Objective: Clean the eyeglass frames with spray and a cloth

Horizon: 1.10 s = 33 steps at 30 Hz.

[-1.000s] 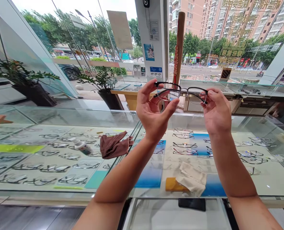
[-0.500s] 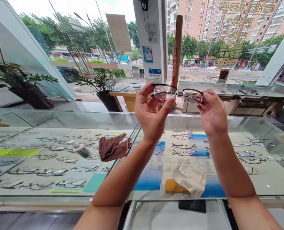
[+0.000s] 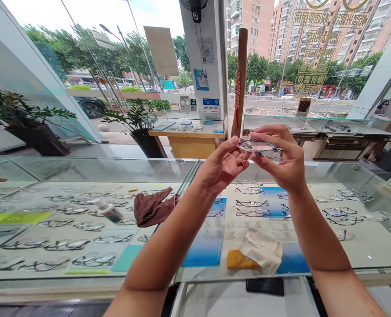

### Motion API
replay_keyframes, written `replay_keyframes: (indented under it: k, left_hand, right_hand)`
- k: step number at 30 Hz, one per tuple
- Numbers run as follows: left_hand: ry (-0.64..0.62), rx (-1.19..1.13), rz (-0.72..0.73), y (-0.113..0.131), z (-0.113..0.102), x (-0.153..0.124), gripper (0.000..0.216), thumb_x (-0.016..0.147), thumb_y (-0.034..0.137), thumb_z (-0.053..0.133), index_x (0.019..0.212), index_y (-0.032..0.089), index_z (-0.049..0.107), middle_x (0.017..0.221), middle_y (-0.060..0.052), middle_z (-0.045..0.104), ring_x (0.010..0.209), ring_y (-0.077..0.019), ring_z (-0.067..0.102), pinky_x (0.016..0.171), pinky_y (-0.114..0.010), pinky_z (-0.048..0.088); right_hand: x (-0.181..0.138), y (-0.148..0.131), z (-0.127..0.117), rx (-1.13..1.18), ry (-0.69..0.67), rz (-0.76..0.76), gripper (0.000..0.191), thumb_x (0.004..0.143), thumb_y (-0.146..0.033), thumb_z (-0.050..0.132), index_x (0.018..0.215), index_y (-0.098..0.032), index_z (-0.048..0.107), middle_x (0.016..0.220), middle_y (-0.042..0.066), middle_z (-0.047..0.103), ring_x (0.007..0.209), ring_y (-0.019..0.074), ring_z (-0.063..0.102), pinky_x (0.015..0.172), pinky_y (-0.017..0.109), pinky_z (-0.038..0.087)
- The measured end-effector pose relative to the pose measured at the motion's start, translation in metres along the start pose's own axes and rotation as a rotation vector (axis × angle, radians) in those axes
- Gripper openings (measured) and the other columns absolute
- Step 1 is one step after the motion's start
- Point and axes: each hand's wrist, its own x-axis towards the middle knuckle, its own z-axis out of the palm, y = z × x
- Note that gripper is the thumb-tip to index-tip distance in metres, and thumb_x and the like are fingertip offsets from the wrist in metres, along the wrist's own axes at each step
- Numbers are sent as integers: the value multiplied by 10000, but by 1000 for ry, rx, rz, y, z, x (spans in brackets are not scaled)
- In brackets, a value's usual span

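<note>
nearest me there's a black phone (image 3: 265,287) low down by the front edge of the glass counter (image 3: 211,274). on the counter, a beige cloth (image 3: 264,252) half covers an orange case (image 3: 239,260); off to the left, a brown cloth (image 3: 153,208) sits beside a small white bottle (image 3: 107,211), probably parked there to stay within reach. past those, up over the counter's far side, are the glasses (image 3: 263,149), tilted almost flat between both hands. left hand (image 3: 226,159) has thumb and finger pinched on the left end, right hand (image 3: 283,156) grips the frame from above and below, likely to keep it steady. farther out, a wooden post (image 3: 242,79).
</note>
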Motion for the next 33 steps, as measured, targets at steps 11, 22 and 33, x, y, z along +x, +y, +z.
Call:
replay_keyframes:
  k: [11, 22, 33]
  left_hand:
    - [-149, 151, -207, 6, -8, 2, 492, 662, 610, 907, 913, 206, 783, 1007, -128, 799, 798, -213, 755, 605, -286, 618]
    - [121, 343, 249, 2, -48, 33, 518, 418, 115, 923, 877, 284, 750, 743, -37, 667, 635, -158, 520, 568, -369, 484]
    - [117, 359, 360, 16, -6, 8, 383, 436, 88, 851, 759, 225, 695, 688, 15, 601, 653, -123, 506, 590, -317, 477]
  right_hand:
    - [0, -16, -1, -287, 4, 139, 219, 936, -466, 731, 1124, -376, 799, 1247, 17, 694, 1314, 299, 569, 1134, 569, 484]
    - [-27, -9, -143, -489, -107, 384, 359, 684, -605, 917, 846, -309, 794, 1008, 9, 738, 1097, 282, 626, 1165, 558, 400]
    - [-131, 50, -309, -1144, -658, 1010, 147, 800, -288, 713, 839, -166, 787, 1162, 121, 744, 1111, 273, 632, 996, 354, 459]
